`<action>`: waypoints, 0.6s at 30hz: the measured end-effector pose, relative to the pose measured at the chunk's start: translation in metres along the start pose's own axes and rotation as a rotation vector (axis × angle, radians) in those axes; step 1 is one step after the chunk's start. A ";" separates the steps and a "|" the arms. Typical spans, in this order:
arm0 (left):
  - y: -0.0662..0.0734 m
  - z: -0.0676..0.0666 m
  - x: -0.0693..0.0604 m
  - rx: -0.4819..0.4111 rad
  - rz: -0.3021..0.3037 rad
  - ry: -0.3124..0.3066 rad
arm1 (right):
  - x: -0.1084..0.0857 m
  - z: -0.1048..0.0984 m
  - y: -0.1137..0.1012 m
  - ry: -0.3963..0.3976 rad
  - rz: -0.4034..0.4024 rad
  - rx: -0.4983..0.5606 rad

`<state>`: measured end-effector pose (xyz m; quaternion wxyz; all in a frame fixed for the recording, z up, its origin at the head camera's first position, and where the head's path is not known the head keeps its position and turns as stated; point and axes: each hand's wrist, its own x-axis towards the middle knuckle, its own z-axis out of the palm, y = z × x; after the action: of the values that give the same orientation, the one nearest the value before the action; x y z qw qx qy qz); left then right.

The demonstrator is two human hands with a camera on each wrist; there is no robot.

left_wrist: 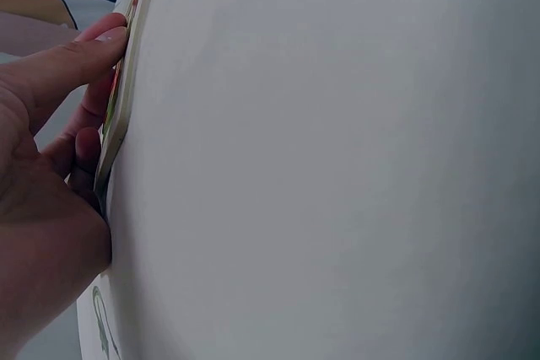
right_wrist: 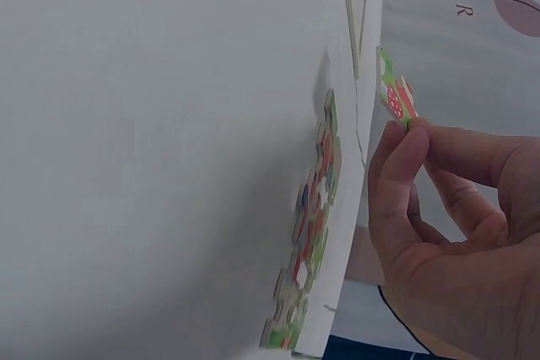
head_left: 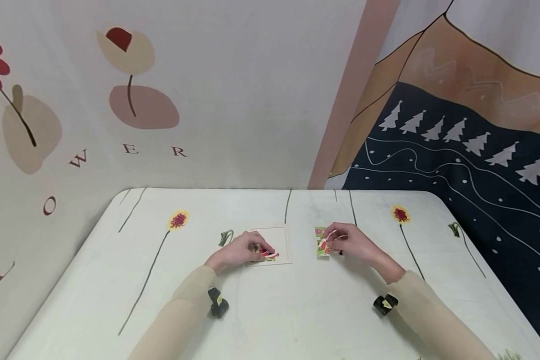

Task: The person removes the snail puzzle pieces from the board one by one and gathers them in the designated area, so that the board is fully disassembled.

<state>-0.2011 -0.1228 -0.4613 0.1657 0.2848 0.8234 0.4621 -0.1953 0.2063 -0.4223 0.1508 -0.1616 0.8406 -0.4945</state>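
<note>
Puzzle piece (right_wrist: 395, 90), printed in red, white and green, is hanging above the tabletop (head_left: 306, 310) in the right hand (head_left: 354, 243), whose thumb and index finger are pinching it at one end while the other fingers are curling loosely behind. Loose pieces (right_wrist: 312, 225) are lying below it in a strip on the tabletop, with their knobbed edges and red, green and blue patches showing in the right wrist view.

Well to the left of these, a flat board (head_left: 279, 237) is resting on the tabletop, its pale, thin-lined surface showing at the upper right. Near its lower edge, fitted pieces (head_left: 270, 254) in red, white and green are lying partly under the left hand (head_left: 240, 249). The left hand is bending its fingers and thumb over them; the fingertips are touching there, but whether they are gripping a piece one cannot tell.

Both arms are wearing pale sleeves (head_left: 175, 315), and a black device (head_left: 218, 302) is sitting at each wrist. Long-stemmed flowers (head_left: 178, 220) are decorating the white tabletop, and behind it a printed backdrop (head_left: 252, 100) is showing plants, letters, brown mountains and grey trees on dark blue.
</note>
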 end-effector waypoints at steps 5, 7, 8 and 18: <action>0.001 0.000 0.000 0.001 -0.005 0.000 | -0.004 -0.007 0.004 0.001 0.009 -0.013; 0.001 0.000 0.000 0.009 -0.008 0.001 | -0.005 -0.010 0.006 0.000 0.010 -0.013; 0.001 0.000 0.000 0.013 -0.010 0.002 | -0.007 -0.011 0.006 0.002 0.012 -0.010; 0.001 0.000 -0.001 0.027 -0.038 0.005 | -0.015 -0.021 0.011 -0.007 0.031 -0.021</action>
<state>-0.2001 -0.1229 -0.4609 0.1684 0.2699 0.8353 0.4485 -0.1914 0.2340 -0.4210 0.1599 -0.1520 0.8476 -0.4827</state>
